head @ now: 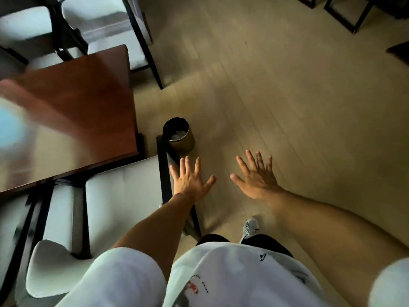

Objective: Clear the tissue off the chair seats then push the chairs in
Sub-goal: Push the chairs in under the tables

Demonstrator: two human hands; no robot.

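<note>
My left hand (190,181) is spread flat with fingers apart, hovering over the dark frame at the right edge of a white-cushioned chair (124,196) that sits partly under the wooden table (73,111). Over the bare floor to its right, my right hand (257,177) is open too and holds nothing. Crumpled white tissue (178,135) lies inside a small dark round bin (179,135) on the floor just beyond my left hand. The near chair's seat shows no tissue. The view is blurred.
Two more white-seated chairs (106,25) with dark frames stand at the table's far side. A second chair back (53,269) is at lower left. Dark furniture legs (349,16) stand at top right. Pale wood floor (287,96) spreads to the right. My shoe (251,228) is below.
</note>
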